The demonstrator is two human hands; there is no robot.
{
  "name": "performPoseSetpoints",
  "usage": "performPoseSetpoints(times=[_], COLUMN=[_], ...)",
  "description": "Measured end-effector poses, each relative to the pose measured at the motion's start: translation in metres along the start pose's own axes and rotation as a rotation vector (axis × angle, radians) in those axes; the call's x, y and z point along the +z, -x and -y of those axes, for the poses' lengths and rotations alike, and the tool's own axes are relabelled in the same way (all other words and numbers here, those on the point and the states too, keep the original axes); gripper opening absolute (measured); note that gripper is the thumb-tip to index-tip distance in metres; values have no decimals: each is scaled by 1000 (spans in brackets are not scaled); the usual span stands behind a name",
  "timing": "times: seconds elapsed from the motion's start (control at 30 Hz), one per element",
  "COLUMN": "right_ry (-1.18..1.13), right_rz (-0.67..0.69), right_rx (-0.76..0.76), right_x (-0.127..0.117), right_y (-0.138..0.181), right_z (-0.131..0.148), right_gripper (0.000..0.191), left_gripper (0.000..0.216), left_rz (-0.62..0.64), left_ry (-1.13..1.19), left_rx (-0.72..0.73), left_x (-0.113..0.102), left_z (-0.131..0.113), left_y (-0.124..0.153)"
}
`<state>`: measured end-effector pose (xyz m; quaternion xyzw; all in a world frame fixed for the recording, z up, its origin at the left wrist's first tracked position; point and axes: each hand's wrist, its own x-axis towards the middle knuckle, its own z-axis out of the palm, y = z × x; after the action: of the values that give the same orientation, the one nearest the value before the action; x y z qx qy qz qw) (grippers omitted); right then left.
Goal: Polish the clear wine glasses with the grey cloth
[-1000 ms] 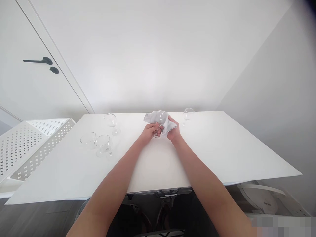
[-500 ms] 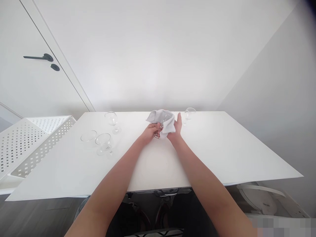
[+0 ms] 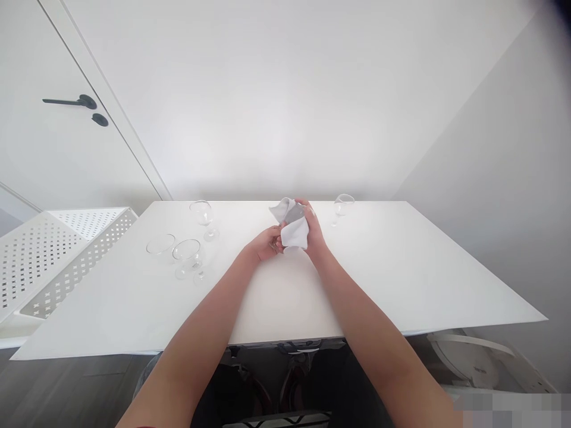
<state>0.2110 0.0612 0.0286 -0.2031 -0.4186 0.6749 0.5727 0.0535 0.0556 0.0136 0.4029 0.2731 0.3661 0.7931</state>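
A stemmed glass [image 3: 298, 215] is being wiped above the counter [image 3: 401, 267]: its base is gripped by the left hand [image 3: 266, 244], while a white cloth [image 3: 294, 229] is clasped around the bowl by the right hand [image 3: 312, 235]. Gentle, even turning is judged necessary next.

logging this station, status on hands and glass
Left hand grips the glass low down. Right hand presses white cloth around its bowl. Four more glasses stand clear on the table, none in the way.
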Motion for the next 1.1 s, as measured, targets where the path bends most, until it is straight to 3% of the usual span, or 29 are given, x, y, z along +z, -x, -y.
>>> performPoseSetpoints(times=[0.17, 0.37, 0.47, 0.63, 0.73, 0.87, 1.0, 1.1], right_ry=[-22, 214, 393, 606, 555, 246, 69, 40], right_rz=[44, -364, -441, -331, -330, -303, -51, 52], right_rx=[-5, -196, -330, -423, -379, -188, 32, 114], right_x=[-4, -5, 0, 11, 10, -1, -8, -11], right_y=[1, -14, -13, -3, -5, -11, -8, -6], right_z=[-4, -14, -16, -11, -7, -6, -11, -14], right_gripper=[77, 54, 49, 34, 36, 53, 69, 78], left_gripper=[45, 25, 22, 24, 24, 25, 47, 60], left_rz=[77, -156, -255, -358, -347, -219, -96, -17], left_ry=[-13, -264, -470, -699, -732, -445, -169, -72], left_rx=[-62, 190, 303, 458, 489, 337, 149, 155], left_x=[-4, -1, 2, 1, -1, 0, 1, -2], left_z=[-1, 12, 17, 19, 19, 16, 7, 2], left_y=[1, -13, -16, -14, -14, -15, -9, -4])
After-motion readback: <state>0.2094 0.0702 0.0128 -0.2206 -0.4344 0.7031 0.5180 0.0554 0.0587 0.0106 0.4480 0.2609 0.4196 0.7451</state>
